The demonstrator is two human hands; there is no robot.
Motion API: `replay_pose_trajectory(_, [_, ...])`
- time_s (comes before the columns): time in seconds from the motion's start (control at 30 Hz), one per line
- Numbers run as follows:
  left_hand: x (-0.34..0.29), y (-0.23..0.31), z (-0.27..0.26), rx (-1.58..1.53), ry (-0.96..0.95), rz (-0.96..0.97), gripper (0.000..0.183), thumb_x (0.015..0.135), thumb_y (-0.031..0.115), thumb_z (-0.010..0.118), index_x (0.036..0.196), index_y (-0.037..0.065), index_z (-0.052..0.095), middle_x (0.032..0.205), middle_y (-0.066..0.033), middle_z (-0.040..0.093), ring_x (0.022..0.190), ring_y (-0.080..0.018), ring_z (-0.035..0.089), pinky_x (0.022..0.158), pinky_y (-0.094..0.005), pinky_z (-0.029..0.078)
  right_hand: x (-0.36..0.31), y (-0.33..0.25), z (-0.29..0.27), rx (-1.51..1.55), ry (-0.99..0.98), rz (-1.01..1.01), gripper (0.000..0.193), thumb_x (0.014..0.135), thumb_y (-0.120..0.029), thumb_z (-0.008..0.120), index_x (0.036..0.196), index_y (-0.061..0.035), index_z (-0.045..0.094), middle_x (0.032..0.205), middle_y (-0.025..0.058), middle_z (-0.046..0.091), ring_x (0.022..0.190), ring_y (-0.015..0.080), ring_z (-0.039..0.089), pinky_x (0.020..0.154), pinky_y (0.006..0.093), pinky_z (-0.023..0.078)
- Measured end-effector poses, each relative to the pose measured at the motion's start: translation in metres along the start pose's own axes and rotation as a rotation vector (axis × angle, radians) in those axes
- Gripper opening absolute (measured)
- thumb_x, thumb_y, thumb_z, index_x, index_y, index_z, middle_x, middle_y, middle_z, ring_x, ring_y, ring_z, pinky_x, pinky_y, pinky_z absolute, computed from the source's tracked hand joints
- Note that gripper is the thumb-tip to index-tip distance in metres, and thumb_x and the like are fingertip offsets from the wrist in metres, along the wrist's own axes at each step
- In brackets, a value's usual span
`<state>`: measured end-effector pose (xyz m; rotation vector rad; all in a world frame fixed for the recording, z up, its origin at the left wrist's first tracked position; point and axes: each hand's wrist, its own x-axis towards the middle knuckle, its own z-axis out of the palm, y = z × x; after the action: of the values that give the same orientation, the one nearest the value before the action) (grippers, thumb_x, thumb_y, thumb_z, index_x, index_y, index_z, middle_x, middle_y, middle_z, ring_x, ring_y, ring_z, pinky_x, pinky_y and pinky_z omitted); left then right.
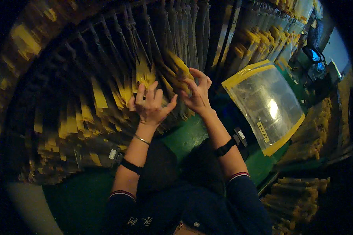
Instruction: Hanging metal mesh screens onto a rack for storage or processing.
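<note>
In front of me hangs a dense row of clear sheets with yellow borders (pixel 100 94), tied by cords (pixel 135 33) along the far side. My left hand (pixel 150 109) reaches in among them, fingers spread and thumb held out, its fingertips by a yellow edge (pixel 144 73). To its right, my right hand (pixel 199 97) has bent fingers closed around the yellow edge of another hanging sheet (pixel 178 66). That sheet is tilted and partly blurred. A large clear sheet with a yellow border (pixel 268 105) and a small label lies apart, to the right of my right forearm.
More yellow-edged sheets (pixel 259 45) hang on a rack at the far right. Stacks of them (pixel 298 199) fill the lower right. Below my hands is green floor (pixel 188 135). A dark bag-like item with a blue part (pixel 315 55) stands at the far right.
</note>
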<state>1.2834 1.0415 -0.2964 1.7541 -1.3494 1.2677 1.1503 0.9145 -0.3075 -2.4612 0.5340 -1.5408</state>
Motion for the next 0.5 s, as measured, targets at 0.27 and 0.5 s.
replay_pose_trajectory(0.27, [-0.002,0.002,0.005,0.143,0.037,0.017,0.032,0.07,0.028,0.072,0.101,0.035,0.065,0.121,0.0086,0.054,0.124,-0.0255,0.031,0.096,-0.048,0.019,0.008,0.004,-0.001,-0.204,0.087,-0.111,0.034,0.054,-0.009,0.073,0.085,-0.0233,0.07,0.136,0.0118,0.044,0.12,0.0318,0.042,0.096,0.0446,0.027])
replay_pose_trajectory(0.5, [-0.016,-0.008,0.009,0.057,-0.011,0.02,0.013,0.069,0.025,0.072,0.08,0.03,0.07,0.132,0.0086,0.052,0.134,-0.027,0.024,0.099,-0.0477,0.017,0.011,0.011,-0.007,-0.314,0.084,-0.049,0.02,0.052,-0.016,0.074,0.069,-0.0253,0.07,0.139,0.0075,0.043,0.122,0.0298,0.039,0.097,0.0444,0.023])
